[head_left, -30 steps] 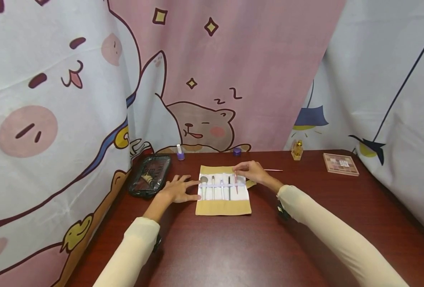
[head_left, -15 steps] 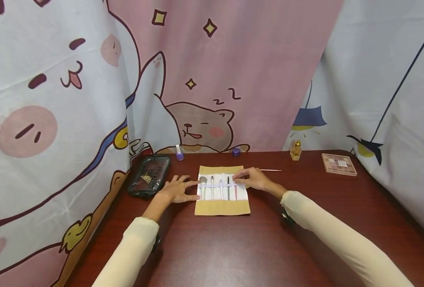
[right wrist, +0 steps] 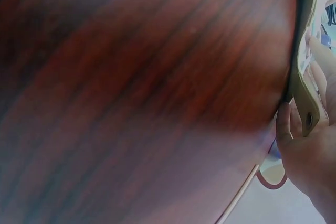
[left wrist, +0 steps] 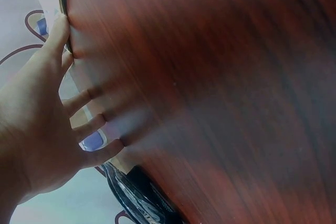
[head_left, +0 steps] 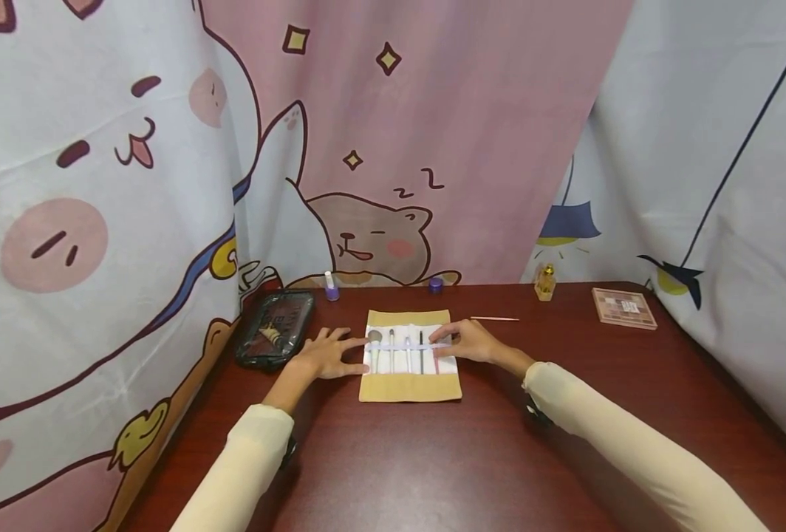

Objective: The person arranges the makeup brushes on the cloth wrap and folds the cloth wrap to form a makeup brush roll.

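Observation:
A tan brush roll (head_left: 409, 388) with a white inside lies unfolded on the table. Several makeup brushes (head_left: 391, 355) are tucked upright under its pale purple band. My left hand (head_left: 326, 355) is spread flat, its thumb and index finger on the roll's left edge. In the left wrist view, the other fingertips of the left hand (left wrist: 52, 108) touch the table. At the roll's right side, my right hand (head_left: 469, 341) pinches a pink makeup brush (head_left: 436, 365) near the band. The brush's upper part is hidden by my fingers. A strap with a snap (right wrist: 308, 119) shows beside the right hand.
A thin pink stick (head_left: 495, 318) lies behind my right hand. Left stands a black clear-topped pouch (head_left: 275, 329). Along the back are a purple nail polish bottle (head_left: 331, 287), a purple jar (head_left: 436, 285), a gold perfume bottle (head_left: 545, 283) and an eyeshadow palette (head_left: 624, 308).
The pink makeup brush has gone down under the band in line with the others. My right hand's fingers have moved down along it to the band. My left hand keeps its place.

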A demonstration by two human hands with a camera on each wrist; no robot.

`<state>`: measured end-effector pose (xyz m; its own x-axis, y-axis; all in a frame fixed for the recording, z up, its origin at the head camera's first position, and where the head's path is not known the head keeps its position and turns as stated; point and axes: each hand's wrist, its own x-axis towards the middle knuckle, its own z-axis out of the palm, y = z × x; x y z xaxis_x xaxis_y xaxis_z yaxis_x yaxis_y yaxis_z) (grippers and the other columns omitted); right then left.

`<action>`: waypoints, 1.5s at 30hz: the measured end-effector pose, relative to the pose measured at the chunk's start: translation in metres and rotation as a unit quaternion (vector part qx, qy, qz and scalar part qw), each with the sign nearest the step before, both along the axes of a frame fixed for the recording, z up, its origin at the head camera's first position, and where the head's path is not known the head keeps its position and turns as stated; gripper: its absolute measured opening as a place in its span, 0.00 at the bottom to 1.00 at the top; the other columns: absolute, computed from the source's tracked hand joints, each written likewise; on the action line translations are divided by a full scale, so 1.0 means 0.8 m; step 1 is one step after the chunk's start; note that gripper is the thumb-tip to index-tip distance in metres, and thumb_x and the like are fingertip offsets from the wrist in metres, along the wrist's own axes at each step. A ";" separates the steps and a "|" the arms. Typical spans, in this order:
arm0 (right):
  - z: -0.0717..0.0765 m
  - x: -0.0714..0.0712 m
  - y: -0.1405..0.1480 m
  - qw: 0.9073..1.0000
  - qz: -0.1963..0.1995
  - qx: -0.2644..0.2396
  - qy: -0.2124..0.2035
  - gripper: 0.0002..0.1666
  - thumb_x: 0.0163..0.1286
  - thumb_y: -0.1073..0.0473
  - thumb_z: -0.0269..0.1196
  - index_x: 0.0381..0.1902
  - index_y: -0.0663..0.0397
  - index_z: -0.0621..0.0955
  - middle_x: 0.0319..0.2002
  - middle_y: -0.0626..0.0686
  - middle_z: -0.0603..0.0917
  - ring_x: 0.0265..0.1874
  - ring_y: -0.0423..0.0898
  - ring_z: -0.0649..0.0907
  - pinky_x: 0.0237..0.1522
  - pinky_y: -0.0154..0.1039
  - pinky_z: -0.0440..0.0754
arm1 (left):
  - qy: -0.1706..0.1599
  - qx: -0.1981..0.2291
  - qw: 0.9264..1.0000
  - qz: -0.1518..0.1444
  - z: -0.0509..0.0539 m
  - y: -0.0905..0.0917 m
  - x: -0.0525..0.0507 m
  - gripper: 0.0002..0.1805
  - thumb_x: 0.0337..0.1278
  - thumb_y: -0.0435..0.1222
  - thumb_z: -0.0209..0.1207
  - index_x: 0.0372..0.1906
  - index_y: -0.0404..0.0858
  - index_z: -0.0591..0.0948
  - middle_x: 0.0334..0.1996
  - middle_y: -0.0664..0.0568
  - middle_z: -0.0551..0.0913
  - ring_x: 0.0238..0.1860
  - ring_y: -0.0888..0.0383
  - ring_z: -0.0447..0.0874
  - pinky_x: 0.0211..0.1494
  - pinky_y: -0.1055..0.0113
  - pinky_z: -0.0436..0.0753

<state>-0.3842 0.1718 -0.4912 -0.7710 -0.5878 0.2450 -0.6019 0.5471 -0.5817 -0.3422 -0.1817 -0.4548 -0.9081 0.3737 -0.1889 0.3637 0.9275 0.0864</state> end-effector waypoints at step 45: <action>0.023 -0.030 0.126 0.986 -0.159 -0.030 0.032 0.15 0.69 0.63 0.71 0.52 0.60 0.88 0.45 0.60 0.90 0.48 0.59 0.88 0.54 0.60 0.80 | -0.002 0.006 1.000 -0.002 -0.001 -0.002 -0.001 0.42 0.63 0.72 0.54 0.79 0.64 0.66 0.80 0.43 0.59 0.77 0.35 0.56 0.65 0.30 0.69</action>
<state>-0.4085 0.2728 -0.4731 -0.8958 -0.3018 0.3262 -0.4421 0.6804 -0.5845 -0.3431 -0.1832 -0.4560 -0.9058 0.3799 -0.1875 0.3674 0.9248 0.0991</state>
